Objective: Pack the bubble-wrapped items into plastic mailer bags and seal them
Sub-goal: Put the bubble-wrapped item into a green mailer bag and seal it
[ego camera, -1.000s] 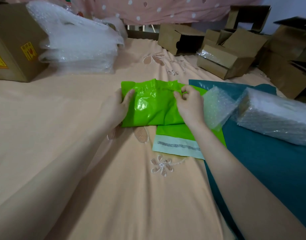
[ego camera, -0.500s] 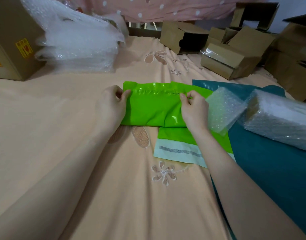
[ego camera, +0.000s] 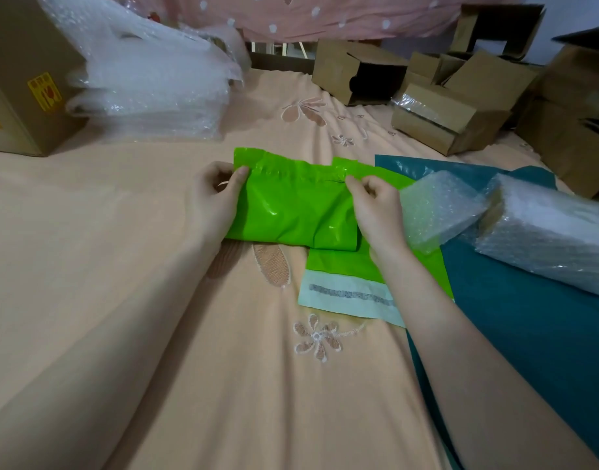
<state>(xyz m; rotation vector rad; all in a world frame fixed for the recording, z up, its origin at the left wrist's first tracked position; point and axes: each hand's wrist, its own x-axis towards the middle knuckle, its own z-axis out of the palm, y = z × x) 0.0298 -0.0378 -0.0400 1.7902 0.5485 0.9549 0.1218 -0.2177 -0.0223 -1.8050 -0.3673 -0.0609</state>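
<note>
Okay, head view only.
Filled mailer: green mailer bag [ego camera: 291,205] bulging, lying flat on the peach bedsheet [ego camera: 223,368], centre of frame, far edge folded over.
Left hand: left hand [ego camera: 216,201] pinches the bag's left far corner, thumb on top.
Right hand: right hand [ego camera: 376,208] curled, pinching the right end of the fold.
Spare mailer: empty green mailer [ego camera: 352,283] partly under the filled one, pale adhesive strip towards the person.
Wrapped items: small bubble-wrapped item [ego camera: 437,212] just right of the right hand; larger bubble-wrapped block [ego camera: 549,232] beside it, both on teal cloth [ego camera: 528,334].
Background: bubble wrap stack [ego camera: 149,79] far left, cardboard boxes [ego camera: 450,117] far right.
</note>
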